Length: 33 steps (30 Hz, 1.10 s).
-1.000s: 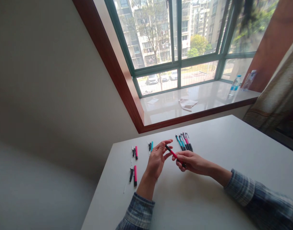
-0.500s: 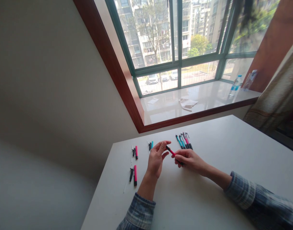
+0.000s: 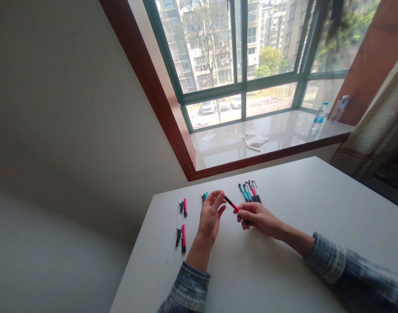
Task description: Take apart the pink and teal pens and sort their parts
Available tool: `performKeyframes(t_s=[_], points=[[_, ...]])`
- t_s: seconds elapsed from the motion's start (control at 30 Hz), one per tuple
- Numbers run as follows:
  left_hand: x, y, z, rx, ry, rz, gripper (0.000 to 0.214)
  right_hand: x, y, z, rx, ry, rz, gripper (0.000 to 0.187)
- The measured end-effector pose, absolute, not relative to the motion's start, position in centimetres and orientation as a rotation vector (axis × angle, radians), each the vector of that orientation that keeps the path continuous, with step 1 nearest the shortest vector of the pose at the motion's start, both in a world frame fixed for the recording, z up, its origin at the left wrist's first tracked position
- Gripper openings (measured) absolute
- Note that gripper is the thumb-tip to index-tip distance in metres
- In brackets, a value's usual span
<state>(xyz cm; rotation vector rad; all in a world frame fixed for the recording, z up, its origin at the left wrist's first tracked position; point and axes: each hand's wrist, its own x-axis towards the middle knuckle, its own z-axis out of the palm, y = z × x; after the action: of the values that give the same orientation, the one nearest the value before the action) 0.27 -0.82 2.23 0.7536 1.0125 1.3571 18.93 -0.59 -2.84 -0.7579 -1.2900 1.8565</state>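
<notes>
1. Gripping the lower part of a black-and-pink pen [image 3: 233, 205], the right hand [image 3: 259, 219] closes its thumb and fingers around the barrel, hiding the pen's lower end.
2. Half open, the left hand [image 3: 211, 217] holds nothing that shows. Its fingers curl upward just beside the pen's upper black end; whether they touch it, I cannot tell.
3. Slanting between the two hands, the pen sits over a white table [image 3: 316, 204].
4. Left of the left hand, loose pen parts lie in small groups: a pink barrel [image 3: 185, 208] with a black piece [image 3: 181, 206] beside it, and below them another pink barrel [image 3: 184, 239] beside a black piece [image 3: 178, 238] and a thin white rod [image 3: 170, 252].
5. Right against the left hand's fingers, a teal barrel [image 3: 206, 196] lies partly hidden.
6. Farther along the table, past the pen, a tight row of teal and pink pens [image 3: 249, 192] fans out, with black lower ends.
7. Beyond the table, a window sill [image 3: 225, 152] holds a crumpled white cloth [image 3: 254, 141], a plastic water bottle [image 3: 319, 116] and a paper slip [image 3: 207, 137].
</notes>
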Motion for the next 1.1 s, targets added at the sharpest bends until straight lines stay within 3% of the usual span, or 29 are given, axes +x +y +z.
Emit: performKeyframes(t_s=[0.23, 0.63, 0.9, 1.1], points=[[0.43, -0.99, 2.77, 0.759, 0.948, 1.306, 0.044, 18.98, -0.62, -2.90, -0.718, -1.215, 1.901, 0.041], [0.40, -0.84, 2.29, 0.782, 1.001, 1.360, 0.033, 19.04, -0.68, -2.71, -0.719, -1.255, 1.909, 0.042], [0.55, -0.91, 2.65, 0.814, 0.954, 1.307, 0.044, 18.99, -0.71, -2.60, -0.722, -1.232, 1.911, 0.042], [0.51, -0.88, 2.51, 0.836, 1.008, 1.335, 0.036, 19.10, -0.72, -2.57, -0.727, -1.237, 1.921, 0.043]])
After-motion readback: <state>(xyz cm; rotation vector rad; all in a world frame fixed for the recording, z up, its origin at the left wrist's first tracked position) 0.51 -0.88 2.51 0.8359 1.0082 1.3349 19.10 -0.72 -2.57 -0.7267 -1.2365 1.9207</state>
